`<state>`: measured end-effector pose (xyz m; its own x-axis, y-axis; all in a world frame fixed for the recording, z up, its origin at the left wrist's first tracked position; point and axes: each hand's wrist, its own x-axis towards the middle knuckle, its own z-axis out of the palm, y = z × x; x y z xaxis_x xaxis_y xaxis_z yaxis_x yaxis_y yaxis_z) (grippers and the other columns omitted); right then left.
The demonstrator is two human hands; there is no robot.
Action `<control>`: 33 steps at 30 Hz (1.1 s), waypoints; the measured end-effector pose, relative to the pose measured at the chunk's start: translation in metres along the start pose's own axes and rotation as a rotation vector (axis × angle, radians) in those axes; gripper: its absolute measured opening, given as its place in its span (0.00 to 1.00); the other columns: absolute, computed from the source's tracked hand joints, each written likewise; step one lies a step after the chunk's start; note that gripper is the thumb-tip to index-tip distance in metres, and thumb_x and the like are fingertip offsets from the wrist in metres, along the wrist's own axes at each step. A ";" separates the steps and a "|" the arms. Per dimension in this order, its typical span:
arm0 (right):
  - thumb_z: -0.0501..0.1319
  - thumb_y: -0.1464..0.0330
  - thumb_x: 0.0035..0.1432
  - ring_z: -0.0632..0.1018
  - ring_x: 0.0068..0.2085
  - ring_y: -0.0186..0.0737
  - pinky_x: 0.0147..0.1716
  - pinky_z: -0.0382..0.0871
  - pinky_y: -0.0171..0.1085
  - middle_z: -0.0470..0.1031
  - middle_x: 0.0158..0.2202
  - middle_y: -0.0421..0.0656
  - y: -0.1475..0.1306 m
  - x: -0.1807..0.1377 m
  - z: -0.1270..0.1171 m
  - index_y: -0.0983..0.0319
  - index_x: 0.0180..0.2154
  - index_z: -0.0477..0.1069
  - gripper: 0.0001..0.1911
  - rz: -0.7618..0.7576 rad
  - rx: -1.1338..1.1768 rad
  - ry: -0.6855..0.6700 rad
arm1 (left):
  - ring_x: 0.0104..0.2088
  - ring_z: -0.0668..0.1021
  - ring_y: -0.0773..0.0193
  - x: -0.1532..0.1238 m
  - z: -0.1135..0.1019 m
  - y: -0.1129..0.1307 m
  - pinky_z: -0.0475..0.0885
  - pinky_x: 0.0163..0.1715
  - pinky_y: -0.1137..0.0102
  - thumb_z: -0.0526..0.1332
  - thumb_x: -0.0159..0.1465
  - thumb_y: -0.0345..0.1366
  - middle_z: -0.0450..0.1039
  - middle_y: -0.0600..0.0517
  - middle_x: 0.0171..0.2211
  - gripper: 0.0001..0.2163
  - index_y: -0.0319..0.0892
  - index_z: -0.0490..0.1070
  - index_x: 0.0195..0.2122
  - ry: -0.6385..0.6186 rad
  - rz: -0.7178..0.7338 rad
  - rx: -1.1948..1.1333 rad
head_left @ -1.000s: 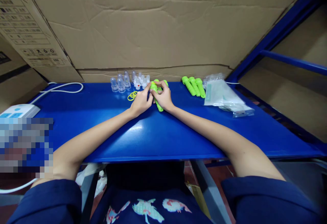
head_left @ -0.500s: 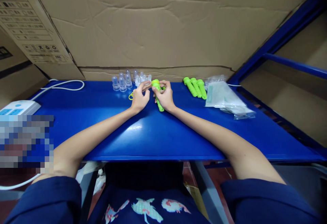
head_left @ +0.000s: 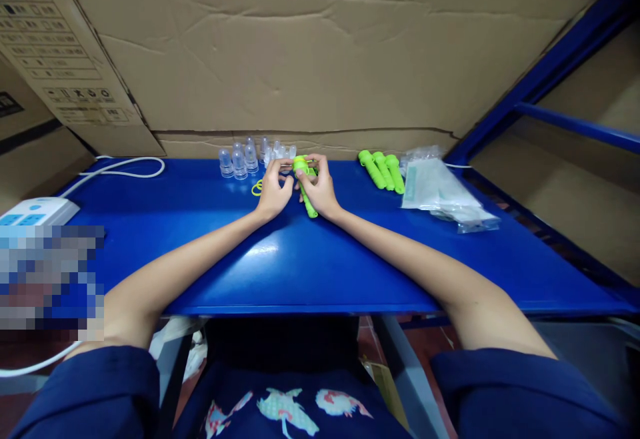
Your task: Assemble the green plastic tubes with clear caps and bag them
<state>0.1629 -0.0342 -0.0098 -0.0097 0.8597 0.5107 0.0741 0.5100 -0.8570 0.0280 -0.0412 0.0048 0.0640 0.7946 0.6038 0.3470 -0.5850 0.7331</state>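
A lime-green flashlight-shaped piece is held above the middle of the blue table, its wide end away from me and its narrow handle tilted toward me. My right hand wraps round it just below the wide end, thumb on top. From the left, my left hand brings its fingertips against the wide end, with the thumb bent nearer to me. Yellow-green rings lie beside the left hand. Behind that hand stand several clear plastic domed pieces, partly hidden by the fingers.
Three similar lime-green pieces lie side by side to the right, next to clear plastic bags. At the left are a white power strip and its cable. Cardboard walls the back; a blue frame rises at right.
The wide end of the green piece has shifted slightly left, toward my left fingers. My right fingers have moved a little with it. The other things stay where they were.
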 end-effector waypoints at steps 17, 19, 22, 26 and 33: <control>0.67 0.46 0.54 0.75 0.26 0.26 0.12 0.70 0.27 0.65 0.52 0.43 -0.009 -0.004 0.001 0.52 0.49 0.57 0.31 0.028 0.059 -0.102 | 0.43 0.79 0.64 0.004 -0.006 -0.010 0.77 0.44 0.67 0.61 0.59 0.25 0.74 0.49 0.43 0.12 0.43 0.66 0.44 0.030 -0.012 -0.083; 0.68 0.47 0.53 0.75 0.26 0.26 0.12 0.70 0.27 0.65 0.51 0.43 -0.009 -0.004 0.000 0.52 0.49 0.56 0.31 0.028 0.066 -0.112 | 0.42 0.78 0.64 0.004 -0.005 -0.013 0.77 0.42 0.68 0.62 0.57 0.24 0.73 0.50 0.42 0.13 0.43 0.66 0.42 0.045 0.015 -0.114; 0.69 0.49 0.53 0.75 0.25 0.27 0.11 0.70 0.29 0.66 0.50 0.43 -0.008 -0.003 -0.002 0.52 0.49 0.55 0.31 0.032 0.059 -0.139 | 0.40 0.78 0.65 0.005 -0.003 -0.016 0.76 0.39 0.69 0.62 0.57 0.23 0.73 0.51 0.41 0.14 0.43 0.66 0.42 0.051 0.038 -0.134; 0.69 0.51 0.53 0.74 0.25 0.27 0.12 0.71 0.31 0.66 0.50 0.44 -0.008 -0.003 -0.004 0.52 0.49 0.54 0.31 0.045 0.055 -0.150 | 0.41 0.78 0.63 0.005 -0.001 -0.019 0.75 0.40 0.67 0.66 0.59 0.28 0.74 0.50 0.42 0.12 0.44 0.66 0.42 0.028 0.058 -0.142; 0.71 0.55 0.51 0.74 0.24 0.29 0.11 0.72 0.35 0.64 0.53 0.46 -0.004 0.000 -0.009 0.52 0.49 0.51 0.34 0.049 0.029 -0.220 | 0.41 0.78 0.63 0.007 -0.003 -0.023 0.73 0.40 0.69 0.71 0.59 0.45 0.75 0.49 0.41 0.18 0.43 0.67 0.43 -0.033 0.053 -0.174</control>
<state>0.1714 -0.0366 -0.0062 -0.2242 0.8675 0.4441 0.0513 0.4656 -0.8835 0.0174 -0.0225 -0.0065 0.1094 0.7651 0.6345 0.1753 -0.6432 0.7454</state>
